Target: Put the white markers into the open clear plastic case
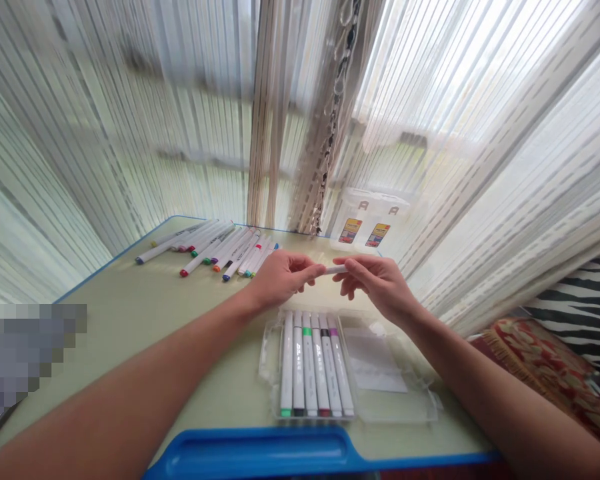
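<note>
Between my two hands is a white marker (pixel 336 270), held level above the table. My left hand (pixel 286 273) pinches its left end and my right hand (pixel 373 277) grips its right end; fingers cover both tips. Just below them lies an open clear plastic case (pixel 350 419). Several white markers (pixel 316 373) stand side by side in its left half, with green, black and red ends towards me. A pale paper insert (pixel 377 367) shows in the right half. Loose markers (pixel 205 247) with coloured ends lie in a spread pile beyond my left hand.
The pale green table (pixel 220 347) has a blue rim and a blue tray groove (pixel 260 450) at its front edge. A clear case with two labels (pixel 370 220) stands at the back against striped string curtains (pixel 205 133). Patterned fabric (pixel 545 360) is at the right.
</note>
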Demonstrator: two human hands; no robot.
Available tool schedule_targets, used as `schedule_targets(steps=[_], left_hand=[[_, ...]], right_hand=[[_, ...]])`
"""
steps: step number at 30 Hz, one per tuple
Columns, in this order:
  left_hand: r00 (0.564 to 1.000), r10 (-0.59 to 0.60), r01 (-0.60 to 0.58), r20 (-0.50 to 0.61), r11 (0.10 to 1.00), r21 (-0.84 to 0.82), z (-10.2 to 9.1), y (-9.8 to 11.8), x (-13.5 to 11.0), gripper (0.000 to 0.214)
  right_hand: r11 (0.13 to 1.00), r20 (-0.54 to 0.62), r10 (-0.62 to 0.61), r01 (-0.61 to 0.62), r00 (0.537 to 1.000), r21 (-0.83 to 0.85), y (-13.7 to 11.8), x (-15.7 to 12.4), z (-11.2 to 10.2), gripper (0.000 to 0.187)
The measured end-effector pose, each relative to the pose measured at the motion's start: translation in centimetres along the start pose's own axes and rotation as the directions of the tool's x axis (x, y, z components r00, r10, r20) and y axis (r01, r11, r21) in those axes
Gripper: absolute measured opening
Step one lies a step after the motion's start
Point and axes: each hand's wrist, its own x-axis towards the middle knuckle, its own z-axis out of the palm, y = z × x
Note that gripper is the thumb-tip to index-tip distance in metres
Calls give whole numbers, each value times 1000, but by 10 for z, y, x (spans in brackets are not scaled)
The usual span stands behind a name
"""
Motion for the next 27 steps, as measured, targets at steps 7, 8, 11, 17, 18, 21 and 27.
schedule_targets(steps=[7,8,11,17,18,21,27], left_hand=[[998,-22,20,-66,999,-32,-4,3,0,34],[996,-22,19,-84,999,-42,-4,3,0,33],[990,-32,21,-137,996,-84,-4,-2,2,28],[969,-68,26,-236,984,-175,-6,-6,4,30],[965,-74,25,-253,981,-191,-6,-5,4,31],[949,-101,22,-298,966,-256,-6,-1,4,29],[930,-161,7,-331,906,-423,-9,8,3,25]], right_hand=[[989,-36,96,-91,995,114,3,4,-3,34],[988,-60,96,-88,994,127,3,5,-4,34],[983,-131,105,-83,986,164,5,8,-7,33],[979,-128,143,-120,981,166,10,11,-9,31],[981,-114,134,-115,984,159,10,11,-9,30],[985,-87,103,-89,991,150,11,11,-7,31],[972,-98,108,-85,989,217,11,13,-5,33]])
